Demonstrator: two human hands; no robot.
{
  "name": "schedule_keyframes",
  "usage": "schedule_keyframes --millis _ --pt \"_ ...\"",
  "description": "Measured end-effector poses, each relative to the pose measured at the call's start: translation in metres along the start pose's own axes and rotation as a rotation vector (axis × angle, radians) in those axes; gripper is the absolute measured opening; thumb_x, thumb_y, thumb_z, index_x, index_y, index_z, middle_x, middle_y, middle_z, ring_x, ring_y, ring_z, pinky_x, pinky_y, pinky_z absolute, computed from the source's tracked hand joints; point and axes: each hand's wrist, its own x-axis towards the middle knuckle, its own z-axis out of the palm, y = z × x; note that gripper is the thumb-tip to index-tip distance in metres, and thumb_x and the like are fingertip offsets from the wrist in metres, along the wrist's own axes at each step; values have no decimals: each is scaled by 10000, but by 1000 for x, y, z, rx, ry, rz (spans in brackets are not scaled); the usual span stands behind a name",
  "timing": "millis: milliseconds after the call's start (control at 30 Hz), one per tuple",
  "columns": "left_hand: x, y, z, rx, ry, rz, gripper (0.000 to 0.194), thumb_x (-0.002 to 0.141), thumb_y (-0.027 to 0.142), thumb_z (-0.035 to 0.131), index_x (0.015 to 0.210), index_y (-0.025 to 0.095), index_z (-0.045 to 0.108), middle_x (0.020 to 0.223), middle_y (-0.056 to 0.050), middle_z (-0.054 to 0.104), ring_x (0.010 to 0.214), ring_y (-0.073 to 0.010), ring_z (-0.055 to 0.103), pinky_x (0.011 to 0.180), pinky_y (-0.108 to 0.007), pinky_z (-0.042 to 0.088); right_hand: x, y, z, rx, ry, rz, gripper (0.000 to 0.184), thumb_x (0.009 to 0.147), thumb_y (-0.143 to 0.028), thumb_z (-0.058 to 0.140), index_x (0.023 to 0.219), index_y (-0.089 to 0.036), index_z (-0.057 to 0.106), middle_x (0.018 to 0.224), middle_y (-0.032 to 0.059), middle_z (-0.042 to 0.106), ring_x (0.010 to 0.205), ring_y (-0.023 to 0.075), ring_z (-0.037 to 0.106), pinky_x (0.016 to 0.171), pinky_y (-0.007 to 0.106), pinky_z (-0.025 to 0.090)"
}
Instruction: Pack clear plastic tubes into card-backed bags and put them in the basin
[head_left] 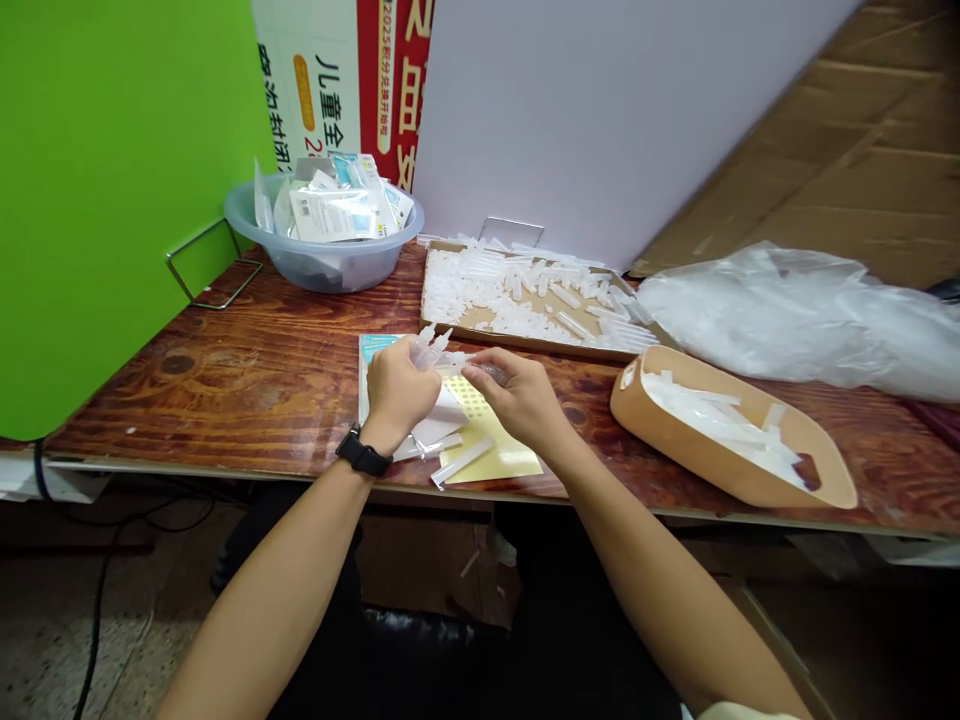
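My left hand (397, 392) is closed around a small bunch of translucent plastic tubes (427, 350), whose tips stick out above my fingers. My right hand (519, 398) reaches across and pinches a clear piece (480, 372) at the bunch; its exact shape is hidden by my fingers. Below both hands lies a yellow dotted sheet (487, 445) on a printed card (367, 365). Several loose white tubes (461, 462) rest on the sheet's lower left. A black watch (364, 453) sits on my left wrist.
A cardboard tray of white plastic tubes (517, 345) stands behind my hands on the wooden table (187, 400). To the right are a tan scoop-shaped bin with tubes (675, 425) and a clear plastic bag (810, 320). A plastic basin (330, 265) holds packets at the back left.
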Motion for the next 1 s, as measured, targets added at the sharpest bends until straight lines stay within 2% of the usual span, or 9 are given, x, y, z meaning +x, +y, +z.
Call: schedule_keyframes --millis 233,400,600,767,900,1000 --pt "2 -1 1 93 -16 -17 109 595 114 526 584 194 453 590 -1 538 573 -147 453 547 -260 285 4 10 4 10 -58 47 231 839 -382 607 794 -174 697 760 44 711 713 193 649 677 292 462" --pt "7 -1 4 60 -42 -78 129 593 105 524 550 189 436 574 6 522 565 -141 453 535 -256 276 3 16 4 55 -48 17 269 879 -387 549 909 -164 697 813 59 712 736 195 655 704 306 480" --pt "13 -7 7 -43 -59 -127 108 577 84 502 536 182 485 555 -3 531 561 -145 473 534 -263 311 4 16 0 32 11 -150 226 895 -254 506 986 -203 707 937 67 704 856 208 646 768 334 488" --pt "15 -10 8 -53 -56 -135 114 574 70 499 542 180 505 550 -1 532 556 -145 479 529 -264 316 5 15 -3 55 13 -137 267 869 -170 472 954 -214 721 851 62 646 766 180 610 686 316 487" --pt "16 -10 8 -76 -66 -137 125 577 56 510 549 178 509 544 -1 539 567 -151 503 542 -264 330 6 14 -6 37 -12 -138 219 884 -290 531 1009 -210 692 890 66 670 805 194 617 734 334 489" --pt "16 -9 8 -70 -79 -118 124 580 59 521 540 176 512 548 -5 541 562 -151 504 533 -261 322 5 15 -6 -16 -56 -190 258 873 -364 577 1049 -193 653 964 83 685 849 212 630 768 340 490"
